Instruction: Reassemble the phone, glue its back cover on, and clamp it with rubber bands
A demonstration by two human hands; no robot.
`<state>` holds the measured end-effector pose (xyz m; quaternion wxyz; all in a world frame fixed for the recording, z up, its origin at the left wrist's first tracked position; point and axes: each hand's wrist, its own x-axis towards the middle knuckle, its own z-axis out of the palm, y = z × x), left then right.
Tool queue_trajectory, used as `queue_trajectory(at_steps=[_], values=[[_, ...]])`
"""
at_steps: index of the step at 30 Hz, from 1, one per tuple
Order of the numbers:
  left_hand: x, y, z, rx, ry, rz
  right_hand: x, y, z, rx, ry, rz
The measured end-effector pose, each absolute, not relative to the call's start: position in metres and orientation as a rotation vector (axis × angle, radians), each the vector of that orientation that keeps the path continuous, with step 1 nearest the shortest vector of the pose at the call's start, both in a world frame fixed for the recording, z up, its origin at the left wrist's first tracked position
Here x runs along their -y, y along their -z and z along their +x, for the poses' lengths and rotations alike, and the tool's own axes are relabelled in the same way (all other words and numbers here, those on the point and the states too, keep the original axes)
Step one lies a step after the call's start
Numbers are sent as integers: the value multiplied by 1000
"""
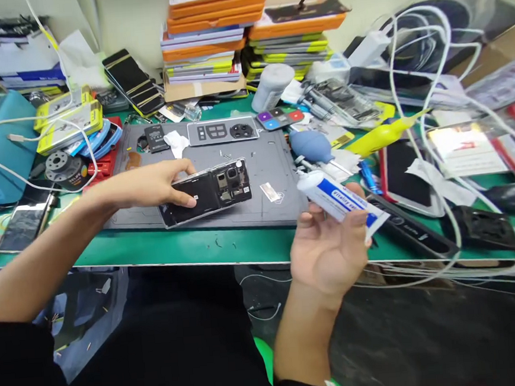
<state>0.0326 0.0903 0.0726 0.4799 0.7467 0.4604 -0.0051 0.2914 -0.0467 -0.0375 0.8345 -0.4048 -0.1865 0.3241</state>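
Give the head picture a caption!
Left hand holds an opened black rectangular phone; right hand, a white-and-blue squeeze tube.

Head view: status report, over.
Left grip on phone, right grip holding tube. Phone open, inner parts exposed, over mat. Small silver piece beside it.

At 12 o'clock the view is closed off by a pale, plain wall (137, 27). In front of it a green-topped bench (261, 240) is set, stretched from 9 to 3 o'clock. From 4 to 6 o'clock a dark grey, mottled floor (406, 336) is seen. Light is spread evenly over wall and bench, while the floor is left dimmer.
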Motion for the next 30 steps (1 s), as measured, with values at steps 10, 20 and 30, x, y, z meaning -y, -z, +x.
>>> queue_trajectory(at_steps=[10, 20, 30], values=[[5, -33, 19, -689, -758, 758, 43, 30, 278, 398, -800, -775], [24, -3, 26, -781, -1001, 733, 22, 13, 238, 608, -818, -869], [29, -1, 21, -732, -907, 771, 3, 4, 226, 795, -745, -872]])
